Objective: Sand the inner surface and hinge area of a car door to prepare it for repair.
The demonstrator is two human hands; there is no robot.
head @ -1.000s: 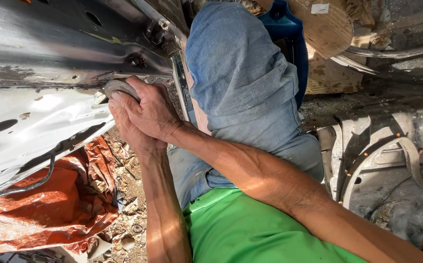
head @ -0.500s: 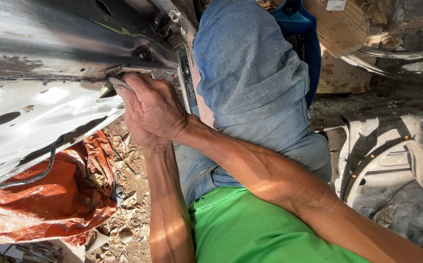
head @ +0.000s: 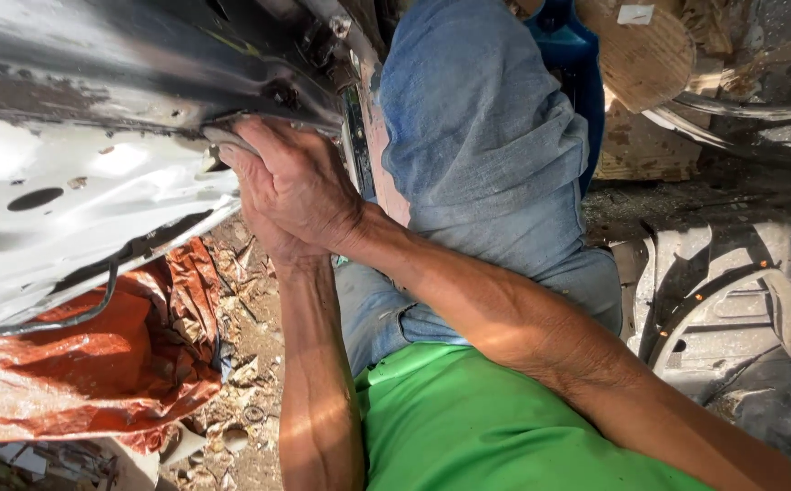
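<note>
Both hands are stacked at one spot on the lower edge of a grey metal panel, where dark steel meets the white dented sheet below; the right hand lies on top, its grip curled and pressed together over the left hand, whose grip is mostly hidden beneath it, so I cannot tell its state; a pale rounded thing, perhaps a tool end or pad, shows at the fingertips against the panel's seam, but what it is stays unclear; doubling the hands looks meant to add force; an orange tarp lies on the rubble floor below; a denim knee rises just beside the hands.
</note>
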